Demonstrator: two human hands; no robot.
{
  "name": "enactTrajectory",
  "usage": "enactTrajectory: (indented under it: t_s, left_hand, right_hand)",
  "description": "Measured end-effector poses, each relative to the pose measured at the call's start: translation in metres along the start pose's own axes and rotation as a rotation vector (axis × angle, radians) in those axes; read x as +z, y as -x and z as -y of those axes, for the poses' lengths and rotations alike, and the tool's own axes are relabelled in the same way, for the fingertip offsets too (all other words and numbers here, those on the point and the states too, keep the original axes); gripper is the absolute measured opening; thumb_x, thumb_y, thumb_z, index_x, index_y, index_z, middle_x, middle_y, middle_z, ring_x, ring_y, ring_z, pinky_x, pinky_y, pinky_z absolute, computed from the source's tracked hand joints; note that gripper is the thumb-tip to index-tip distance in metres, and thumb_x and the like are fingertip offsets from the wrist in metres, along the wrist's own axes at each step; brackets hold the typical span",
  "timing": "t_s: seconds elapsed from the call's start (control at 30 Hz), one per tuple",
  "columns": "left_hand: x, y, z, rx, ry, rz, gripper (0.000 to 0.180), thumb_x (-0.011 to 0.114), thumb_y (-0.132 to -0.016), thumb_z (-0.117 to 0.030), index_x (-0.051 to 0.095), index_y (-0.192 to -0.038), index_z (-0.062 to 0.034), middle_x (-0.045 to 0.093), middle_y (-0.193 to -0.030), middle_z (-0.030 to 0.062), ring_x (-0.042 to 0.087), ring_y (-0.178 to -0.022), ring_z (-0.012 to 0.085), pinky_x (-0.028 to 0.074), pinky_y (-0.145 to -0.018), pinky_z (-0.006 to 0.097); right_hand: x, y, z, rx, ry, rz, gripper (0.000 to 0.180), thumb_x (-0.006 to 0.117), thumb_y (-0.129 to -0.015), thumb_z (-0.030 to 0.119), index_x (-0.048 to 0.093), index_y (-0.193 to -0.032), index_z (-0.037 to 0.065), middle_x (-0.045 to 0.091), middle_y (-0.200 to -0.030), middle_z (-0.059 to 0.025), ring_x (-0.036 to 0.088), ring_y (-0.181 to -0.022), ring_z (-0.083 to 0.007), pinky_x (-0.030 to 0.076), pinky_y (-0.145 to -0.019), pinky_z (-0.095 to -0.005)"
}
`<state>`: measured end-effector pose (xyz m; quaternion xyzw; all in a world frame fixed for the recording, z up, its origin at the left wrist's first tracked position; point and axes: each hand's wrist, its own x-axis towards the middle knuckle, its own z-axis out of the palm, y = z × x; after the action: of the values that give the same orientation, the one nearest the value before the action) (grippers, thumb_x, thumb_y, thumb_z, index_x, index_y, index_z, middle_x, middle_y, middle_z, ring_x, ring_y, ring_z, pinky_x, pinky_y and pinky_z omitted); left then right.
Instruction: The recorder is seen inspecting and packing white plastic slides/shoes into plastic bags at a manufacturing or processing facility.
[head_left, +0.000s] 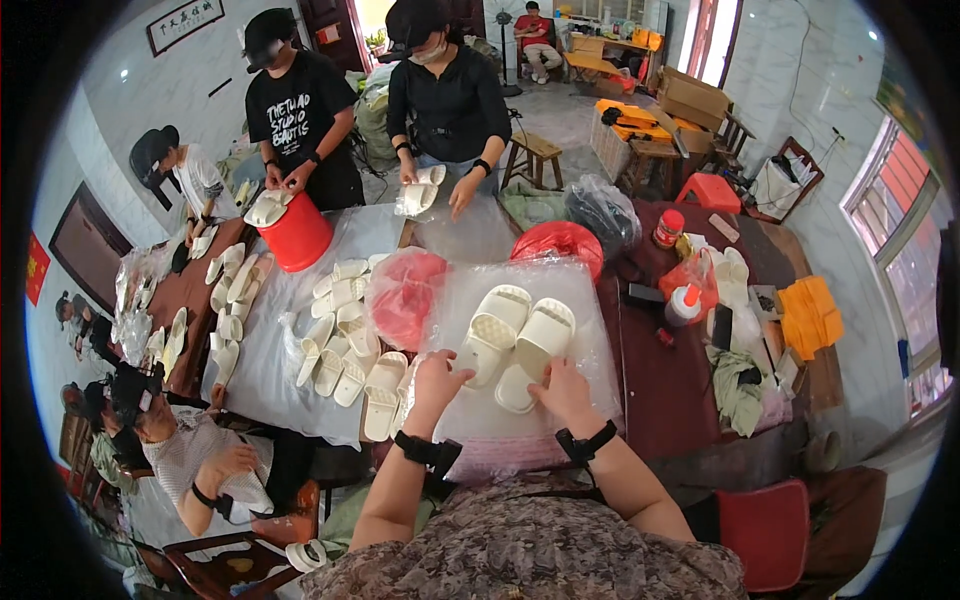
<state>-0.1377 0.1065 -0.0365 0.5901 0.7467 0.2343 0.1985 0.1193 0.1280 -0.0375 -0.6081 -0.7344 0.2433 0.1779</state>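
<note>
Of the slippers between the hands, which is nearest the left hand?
The left slipper, its near end beside the left hand; the other slipper lies by the right hand.

Left hand (441, 386) and right hand (566, 389) extend forward — slightly apart.

Bright, fairly even light surrounded my fingers (462, 377). Daylight blazed through the doorway (371, 12) far beyond them and the window (905, 215) far right; plastic (597, 350) beneath them shone. Farthest out, walls (110, 125) bowed toward a black rim.
</note>
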Motion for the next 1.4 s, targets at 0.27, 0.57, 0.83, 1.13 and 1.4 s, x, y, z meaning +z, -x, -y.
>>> enactTrajectory:
  t_s: [0.27,0.57,0.83,1.13,1.4]
  left_hand:
    - [0.027,0.033,-0.035,-0.007,0.311,0.099,0.051,0.079,-0.076,-0.029,0.053,-0.107,0.0026,0.066,-0.087,0.0171,0.067,-0.079,0.029,0.053,-0.07,0.039]
    - [0.061,0.03,-0.008,-0.045,0.394,0.164,0.057,0.068,-0.084,-0.016,0.046,-0.132,0.0044,0.065,-0.087,0.0109,0.063,-0.078,0.0198,0.051,-0.072,0.032]
    - [0.066,0.02,0.006,-0.069,0.67,0.304,0.053,0.063,-0.085,-0.01,0.046,-0.133,0.0039,0.065,-0.103,0.0114,0.062,-0.089,0.0181,0.051,-0.078,0.03]
    - [0.07,0.023,0.002,-0.001,0.589,0.234,0.047,0.06,-0.081,-0.009,0.05,-0.126,0.0033,0.065,-0.11,0.0232,0.064,-0.103,0.0353,0.049,-0.088,0.041]
    - [0.065,0.038,-0.009,0.03,0.319,0.124,0.035,0.063,-0.082,-0.016,0.05,-0.109,0.0025,0.062,-0.086,0.0228,0.062,-0.084,0.0397,0.049,-0.077,0.045]
  right_hand:
    - [0.003,-0.005,-0.03,-0.04,-0.131,0.032,0.047,0.079,-0.073,0.029,0.057,-0.104,0.002,0.058,-0.105,-0.0194,0.062,-0.094,-0.0374,0.051,-0.08,-0.0452]
    - [0.017,-0.022,0.014,-0.197,-0.032,0.012,0.06,0.069,-0.084,0.032,0.05,-0.124,-0.008,0.058,-0.117,-0.0255,0.058,-0.107,-0.0403,0.048,-0.091,-0.0453]
    - [0.043,-0.031,0.018,-0.28,0.221,-0.258,0.07,0.068,-0.084,0.037,0.046,-0.13,-0.011,0.05,-0.131,-0.0239,0.048,-0.121,-0.0378,0.038,-0.102,-0.0471]
    - [0.001,-0.052,-0.021,-0.653,-0.112,-0.145,0.043,0.07,-0.081,0.031,0.066,-0.11,0.0,0.059,-0.12,-0.0143,0.054,-0.112,-0.0355,0.043,-0.095,-0.0457]
    - [0.032,-0.049,0.021,-0.367,0.171,-0.442,0.035,0.069,-0.083,0.036,0.067,-0.09,0.001,0.064,-0.101,-0.0188,0.058,-0.098,-0.0376,0.046,-0.085,-0.046]
